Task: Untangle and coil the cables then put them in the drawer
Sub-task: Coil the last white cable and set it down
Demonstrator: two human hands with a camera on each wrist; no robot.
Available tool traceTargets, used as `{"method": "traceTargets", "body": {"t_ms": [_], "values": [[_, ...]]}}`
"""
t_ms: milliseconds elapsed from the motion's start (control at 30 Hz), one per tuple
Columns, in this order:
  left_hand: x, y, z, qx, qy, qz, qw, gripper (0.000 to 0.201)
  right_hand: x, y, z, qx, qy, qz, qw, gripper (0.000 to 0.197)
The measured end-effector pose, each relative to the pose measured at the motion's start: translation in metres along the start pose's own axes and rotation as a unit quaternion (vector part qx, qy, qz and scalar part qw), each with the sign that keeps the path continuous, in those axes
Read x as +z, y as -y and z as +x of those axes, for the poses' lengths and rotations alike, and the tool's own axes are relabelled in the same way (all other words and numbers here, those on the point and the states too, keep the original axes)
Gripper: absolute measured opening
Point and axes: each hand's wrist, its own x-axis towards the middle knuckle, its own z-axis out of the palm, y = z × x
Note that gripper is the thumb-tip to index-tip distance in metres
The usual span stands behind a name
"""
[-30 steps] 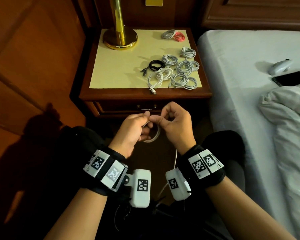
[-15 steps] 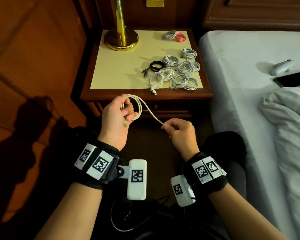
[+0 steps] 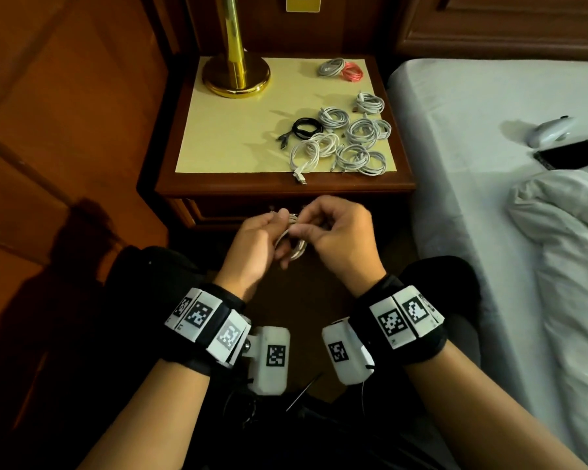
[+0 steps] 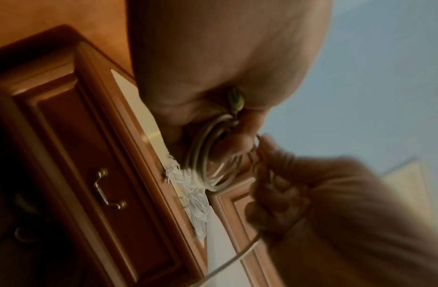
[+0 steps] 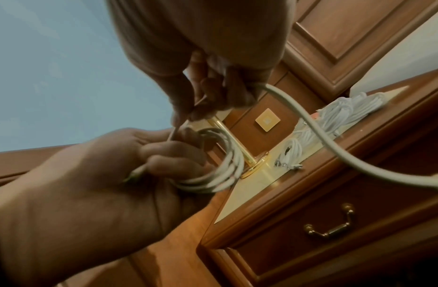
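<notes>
At frame centre the left hand point(image 3: 252, 245) grips the half-wound cable point(image 3: 294, 247) by its loops; the right hand point(image 3: 340, 239) pinches the free strand beside it; light, limp, springy, the cable likely unwinds unless held where the turns cross; drawer point(image 5: 335, 223) shut.

On the nightstand point(image 3: 286, 179), the lamp base point(image 3: 236, 74) stands back left, coiled cables point(image 3: 350, 137) lie right; the bed point(image 3: 489, 130) is right of it.

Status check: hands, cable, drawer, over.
Left hand holds white cable coil; right hand pinches its loose end. Drawer shut. Finished coils on nightstand.
</notes>
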Motion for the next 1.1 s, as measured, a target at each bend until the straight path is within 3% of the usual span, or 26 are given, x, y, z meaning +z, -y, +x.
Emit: {"method": "traceTargets", "body": {"t_ms": [100, 300, 667, 900, 1100], "values": [[0.002, -0.005, -0.003, -0.024, 0.001, -0.05, 0.998, 0.043, -0.005, -0.012, 0.007, 0.009, -0.056, -0.021, 0.998, 0.02], [-0.009, -0.016, -0.003, -0.062, -0.006, -0.204, 0.977, 0.037, -0.009, -0.03, 0.003, 0.072, -0.06, 0.067, 0.993, 0.018], [-0.01, -0.022, -0.003, -0.073, -0.038, -0.305, 0.949, 0.034, 0.004, -0.029, -0.012, 0.077, -0.004, 0.17, 0.983, 0.021], [-0.003, -0.016, -0.007, -0.089, -0.052, -0.384, 0.918, 0.038, 0.013, -0.035, -0.009, 0.092, -0.03, 0.098, 0.99, 0.011], [0.003, -0.013, -0.007, -0.117, -0.065, -0.413, 0.901, 0.039, 0.011, -0.035, -0.012, 0.126, -0.014, 0.136, 0.983, 0.011]]}}
